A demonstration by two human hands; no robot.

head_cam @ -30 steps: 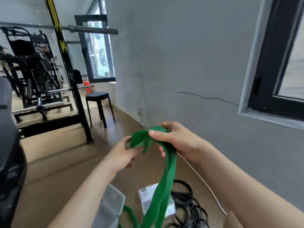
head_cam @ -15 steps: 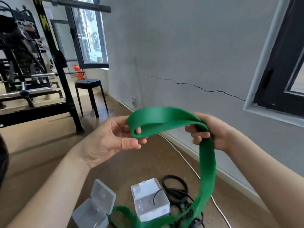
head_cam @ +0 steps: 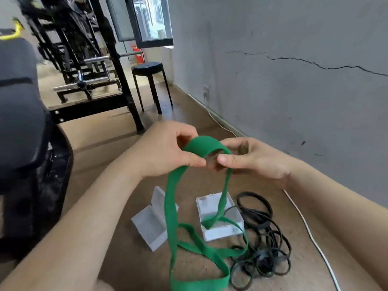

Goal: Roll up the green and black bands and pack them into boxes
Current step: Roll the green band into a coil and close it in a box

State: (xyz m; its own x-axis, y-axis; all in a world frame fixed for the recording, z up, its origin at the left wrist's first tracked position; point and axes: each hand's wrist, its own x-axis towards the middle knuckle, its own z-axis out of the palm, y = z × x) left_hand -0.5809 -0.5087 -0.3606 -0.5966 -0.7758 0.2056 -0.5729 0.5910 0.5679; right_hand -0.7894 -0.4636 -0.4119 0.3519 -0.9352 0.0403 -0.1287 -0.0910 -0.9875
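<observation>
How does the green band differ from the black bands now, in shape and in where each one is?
The green band is wide and flat; the black bands are thin. The left hand and right hand pinch the green band and hold it up, its lower part trailing on the floor; the black bands lie in a tangled heap there, in no hand. Neither is rolled up or in a box.

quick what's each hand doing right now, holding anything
Left hand: closed, pinching the top loop of the green band.
Right hand: closed, pinching the same loop on its other side.
</observation>
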